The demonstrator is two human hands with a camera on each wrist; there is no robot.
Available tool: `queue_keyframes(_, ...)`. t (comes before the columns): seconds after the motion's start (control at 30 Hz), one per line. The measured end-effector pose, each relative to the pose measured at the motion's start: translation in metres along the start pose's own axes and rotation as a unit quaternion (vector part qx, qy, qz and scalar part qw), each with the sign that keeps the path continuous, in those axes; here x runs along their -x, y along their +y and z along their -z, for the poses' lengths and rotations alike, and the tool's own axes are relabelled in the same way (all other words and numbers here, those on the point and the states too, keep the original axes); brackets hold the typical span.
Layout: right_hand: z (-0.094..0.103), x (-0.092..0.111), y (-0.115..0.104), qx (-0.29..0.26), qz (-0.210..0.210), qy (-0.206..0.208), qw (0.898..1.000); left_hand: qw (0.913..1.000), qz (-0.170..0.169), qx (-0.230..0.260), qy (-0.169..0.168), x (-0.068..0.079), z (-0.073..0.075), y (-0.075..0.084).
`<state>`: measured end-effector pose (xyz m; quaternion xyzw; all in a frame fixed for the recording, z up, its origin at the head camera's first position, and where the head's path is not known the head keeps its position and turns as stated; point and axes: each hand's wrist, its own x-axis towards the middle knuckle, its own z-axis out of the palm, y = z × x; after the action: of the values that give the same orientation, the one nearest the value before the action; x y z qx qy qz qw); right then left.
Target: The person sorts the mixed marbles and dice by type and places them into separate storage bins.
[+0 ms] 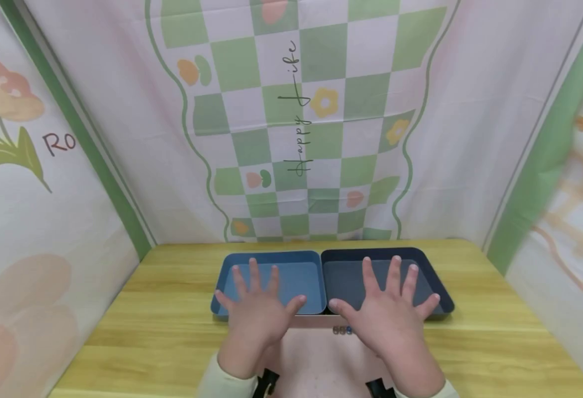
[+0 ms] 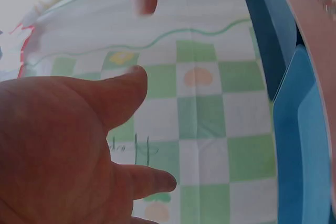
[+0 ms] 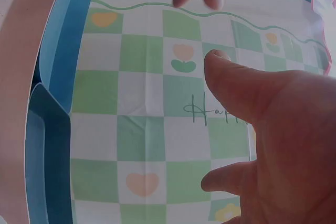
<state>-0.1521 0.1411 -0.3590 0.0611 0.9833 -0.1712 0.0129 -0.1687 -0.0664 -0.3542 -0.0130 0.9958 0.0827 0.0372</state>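
Observation:
Both hands are held up with fingers spread and hold nothing. In the head view, my left hand (image 1: 258,318) is in front of a blue tray (image 1: 298,282) and overlaps it. My right hand (image 1: 389,319) overlaps a dark navy tray (image 1: 341,271) in the same way. The two trays stand side by side. Nearer to me, between the wrists, lies a pale pink panel or box (image 1: 321,359); which one, I cannot tell. Several small round pieces (image 1: 342,330) show near its far edge, partly hidden by the right hand.
The trays stand on a wood-grain table (image 1: 167,315). Behind it hangs a white and green checked curtain (image 1: 276,132), with printed cloth walls at left and right. Black straps (image 1: 266,381) show at the wrists, beside pale sleeves (image 1: 224,381).

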Motion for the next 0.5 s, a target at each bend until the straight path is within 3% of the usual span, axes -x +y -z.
queue_keyframes(0.23, 0.0, -0.001, 0.0, 0.001, -0.003, -0.007, 1.0, 0.9995, 0.017, 0.026, -0.005, -0.007, 0.003, -0.023)
queue_keyframes(0.5, -0.001, -0.006, 0.008, -0.007, -0.001, -0.005, 1.0, 0.9986, 0.02, 0.047, -0.015, -0.006, -0.001, -0.033)
